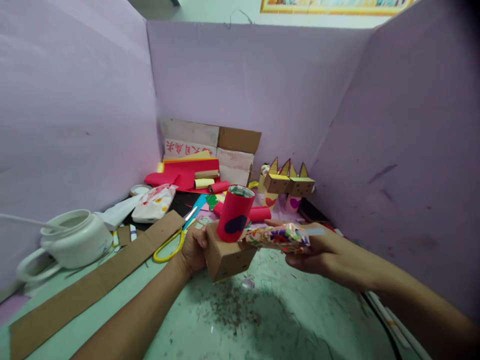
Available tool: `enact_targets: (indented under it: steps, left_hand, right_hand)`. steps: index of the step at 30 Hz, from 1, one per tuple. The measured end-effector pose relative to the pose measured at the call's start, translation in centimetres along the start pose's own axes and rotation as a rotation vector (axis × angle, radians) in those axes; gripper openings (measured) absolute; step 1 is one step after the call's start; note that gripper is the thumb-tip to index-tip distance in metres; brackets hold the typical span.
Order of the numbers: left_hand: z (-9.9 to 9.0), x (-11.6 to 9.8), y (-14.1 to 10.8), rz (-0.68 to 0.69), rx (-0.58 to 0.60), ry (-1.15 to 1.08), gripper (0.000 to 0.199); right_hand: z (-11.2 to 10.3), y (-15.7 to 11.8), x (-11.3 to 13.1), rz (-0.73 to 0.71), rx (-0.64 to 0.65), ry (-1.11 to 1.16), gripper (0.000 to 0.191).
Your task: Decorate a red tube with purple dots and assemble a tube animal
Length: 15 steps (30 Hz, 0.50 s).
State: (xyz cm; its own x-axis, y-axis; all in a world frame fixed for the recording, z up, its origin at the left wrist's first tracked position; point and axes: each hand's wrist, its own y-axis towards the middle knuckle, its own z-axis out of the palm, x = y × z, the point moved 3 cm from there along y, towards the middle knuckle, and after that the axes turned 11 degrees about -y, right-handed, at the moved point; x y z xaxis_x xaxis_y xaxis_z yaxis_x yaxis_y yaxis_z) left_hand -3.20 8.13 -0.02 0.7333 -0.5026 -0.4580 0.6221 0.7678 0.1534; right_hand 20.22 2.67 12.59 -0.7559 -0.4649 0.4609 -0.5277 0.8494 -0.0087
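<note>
My left hand (194, 248) grips a small cardboard box (228, 256) by its left side, above the green table (258, 320). A red paper tube (236, 212) with a dark heart shape stands upright on the box, its open end up. My right hand (315, 250) is closed round a glue gun (279, 237) wrapped in colourful patterned material. The gun points left, and its tip is at the lower right of the tube, where tube and box meet. A pale stick juts from the gun's rear. Small dots mark the front face of the box.
At the left are a white pot (77, 237), a long cardboard strip (93, 285) and yellow-handled scissors (170, 246). Behind stand two eared box figures (277, 184), red paper (183, 172) and folded cardboard (236, 152). Purple walls (255, 75) enclose the table; cables lie at right.
</note>
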Motion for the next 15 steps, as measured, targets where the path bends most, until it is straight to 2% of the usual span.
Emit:
enact_targets:
  steps: [5, 12, 15]
  left_hand:
    - [0.29, 0.04, -0.04, 0.002, -0.025, 0.000, 0.067]
    - [0.15, 0.09, -0.03, -0.023, -0.014, -0.002, 0.071]
    - [-0.03, 0.10, -0.04, -0.044, -0.002, -0.002, 0.069]
  right_hand:
    - [-0.47, 0.17, -0.04, 0.028, 0.026, 0.014, 0.016]
    - [-0.38, 0.58, 0.19, -0.112, -0.014, -0.050, 0.010]
    - [-0.07, 0.65, -0.20, -0.095, 0.002, -0.051, 0.013]
